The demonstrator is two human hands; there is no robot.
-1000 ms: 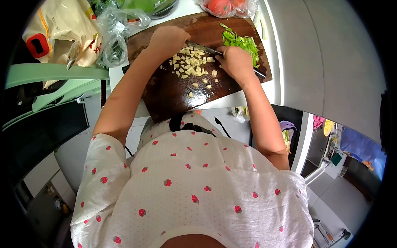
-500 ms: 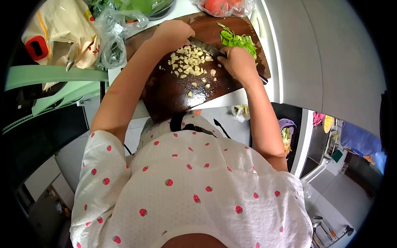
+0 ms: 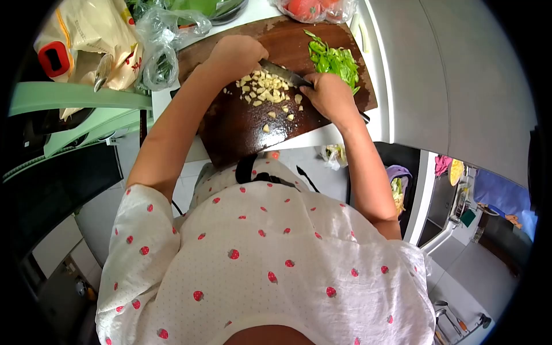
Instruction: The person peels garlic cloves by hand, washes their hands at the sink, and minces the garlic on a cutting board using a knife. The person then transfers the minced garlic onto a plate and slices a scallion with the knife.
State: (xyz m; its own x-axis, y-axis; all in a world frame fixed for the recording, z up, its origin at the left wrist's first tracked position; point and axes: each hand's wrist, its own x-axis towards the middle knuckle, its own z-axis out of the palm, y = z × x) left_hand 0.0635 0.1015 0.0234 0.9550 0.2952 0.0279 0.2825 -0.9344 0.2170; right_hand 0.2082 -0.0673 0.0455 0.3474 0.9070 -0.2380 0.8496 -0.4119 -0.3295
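A dark wooden cutting board lies on the white counter. My right hand is closed round the handle of a knife, whose blade slants up to the left over the board. At the tip end of the blade, my left hand is closed on the knife. Chopped pale garlic pieces are spread beneath and in front of the blade, with a few separate bits nearer my body. Sliced green pepper is heaped at the board's right, beyond my right hand.
Behind the board is a plastic bag of tomatoes. To the left are a clear plastic bag, a bowl with greens, and a cream package with a red clip. A grey cabinet front stands right.
The knife blade has shifted and tilted slightly over the garlic, both hands moving a little with it. Both hands have stayed on the knife.
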